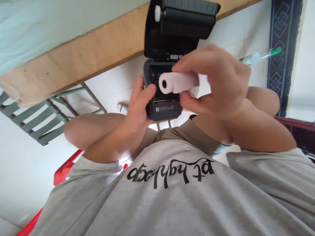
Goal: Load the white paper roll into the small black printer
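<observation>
A small dark receipt printer [163,113] is held above my lap, its black lid [169,42] swung up. A dark roller with a white gear sits along the raised lid. My left hand [140,101] grips the printer's left side, thumb over the edge of the open bay. Between the thumb and fingers of my right hand [214,78] is a white paper roll [180,82], its dark-holed core end facing left. The roll is over the bay; whether it touches the inside I cannot tell.
A wooden table edge [98,49] with a pale green cover runs across the upper left. Below it stands a green slatted chair [49,114]. A clear bottle with a green cap [261,56] is at the right, by a dark patterned strip [280,42]. Something red [64,172] shows beside me.
</observation>
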A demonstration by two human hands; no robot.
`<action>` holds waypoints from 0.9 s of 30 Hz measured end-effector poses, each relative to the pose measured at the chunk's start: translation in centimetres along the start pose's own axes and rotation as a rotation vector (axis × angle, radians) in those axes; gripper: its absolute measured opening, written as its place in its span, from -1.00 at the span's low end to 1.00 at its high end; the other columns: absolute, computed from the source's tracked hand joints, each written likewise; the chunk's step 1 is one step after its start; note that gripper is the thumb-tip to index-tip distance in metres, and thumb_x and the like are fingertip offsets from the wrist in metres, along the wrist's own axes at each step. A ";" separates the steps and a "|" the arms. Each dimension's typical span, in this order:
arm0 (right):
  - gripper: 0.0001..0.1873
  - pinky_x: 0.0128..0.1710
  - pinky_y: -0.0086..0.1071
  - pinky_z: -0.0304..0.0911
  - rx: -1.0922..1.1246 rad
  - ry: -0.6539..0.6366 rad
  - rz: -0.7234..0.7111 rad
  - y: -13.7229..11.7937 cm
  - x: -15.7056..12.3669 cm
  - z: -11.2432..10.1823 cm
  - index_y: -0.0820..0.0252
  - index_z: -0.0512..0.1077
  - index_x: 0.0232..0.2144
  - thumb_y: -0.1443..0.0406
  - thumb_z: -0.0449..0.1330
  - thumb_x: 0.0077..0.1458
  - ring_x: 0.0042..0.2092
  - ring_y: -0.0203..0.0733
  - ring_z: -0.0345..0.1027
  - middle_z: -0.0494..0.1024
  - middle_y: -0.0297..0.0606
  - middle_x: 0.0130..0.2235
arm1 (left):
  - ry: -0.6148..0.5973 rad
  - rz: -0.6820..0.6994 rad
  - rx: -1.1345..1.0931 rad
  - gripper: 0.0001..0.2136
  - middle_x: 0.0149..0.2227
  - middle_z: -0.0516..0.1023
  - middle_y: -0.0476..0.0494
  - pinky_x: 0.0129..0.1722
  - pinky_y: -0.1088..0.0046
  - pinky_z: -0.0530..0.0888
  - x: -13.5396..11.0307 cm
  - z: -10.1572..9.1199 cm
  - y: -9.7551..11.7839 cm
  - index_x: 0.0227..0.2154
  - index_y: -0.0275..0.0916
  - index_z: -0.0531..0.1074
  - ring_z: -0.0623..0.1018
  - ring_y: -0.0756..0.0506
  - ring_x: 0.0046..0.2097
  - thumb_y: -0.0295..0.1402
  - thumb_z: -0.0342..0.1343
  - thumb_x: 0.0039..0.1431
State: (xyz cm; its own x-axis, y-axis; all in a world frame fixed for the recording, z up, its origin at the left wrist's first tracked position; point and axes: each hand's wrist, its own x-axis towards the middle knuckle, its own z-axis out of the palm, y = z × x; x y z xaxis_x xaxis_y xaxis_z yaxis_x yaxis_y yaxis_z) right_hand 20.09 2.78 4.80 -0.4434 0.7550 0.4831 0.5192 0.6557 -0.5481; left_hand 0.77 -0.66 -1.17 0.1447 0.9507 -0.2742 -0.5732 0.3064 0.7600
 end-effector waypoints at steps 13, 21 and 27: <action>-0.67 0.04 -0.22 0.31 -0.279 -0.185 -0.018 1.7 -0.8 1.3 0.05 0.58 -0.11 0.22 0.00 0.48 -0.01 -0.28 0.53 0.66 -0.43 0.03 | 0.059 -0.032 0.081 -0.60 -0.15 0.61 -0.11 -0.03 0.30 0.57 0.3 0.1 0.0 -0.08 -0.11 0.56 0.65 -0.24 0.06 0.09 0.39 0.29; -0.93 -0.12 -0.19 0.25 -0.150 0.057 -0.197 0.6 -0.4 1.8 0.12 0.45 -0.27 0.35 0.27 0.31 -0.05 -0.27 0.47 0.64 -0.52 -0.13 | -0.033 -0.016 -0.081 -0.75 -0.20 0.62 -0.05 -0.01 0.27 0.64 0.5 0.1 -0.2 -0.08 -0.07 0.62 0.69 -0.18 -0.05 -0.06 0.35 0.33; -0.85 -0.08 -0.12 0.24 -0.040 -0.053 -0.331 0.8 -0.3 1.0 0.13 0.46 -0.26 0.22 0.32 0.35 0.00 -0.23 0.52 0.64 -0.51 -0.16 | -0.070 -0.002 -0.057 -0.75 -0.17 0.69 0.00 -0.17 0.41 0.65 0.3 -0.6 -0.2 -0.04 -0.06 0.65 0.69 -0.08 -0.16 -0.33 0.47 0.25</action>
State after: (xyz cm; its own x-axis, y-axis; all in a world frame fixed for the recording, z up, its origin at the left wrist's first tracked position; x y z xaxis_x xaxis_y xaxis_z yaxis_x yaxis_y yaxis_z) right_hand 19.89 3.04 3.50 -0.6292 0.5015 0.5938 0.3687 0.8651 -0.3400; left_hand 0.46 -0.47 -1.74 0.2008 0.9516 -0.2328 -0.6178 0.3074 0.7238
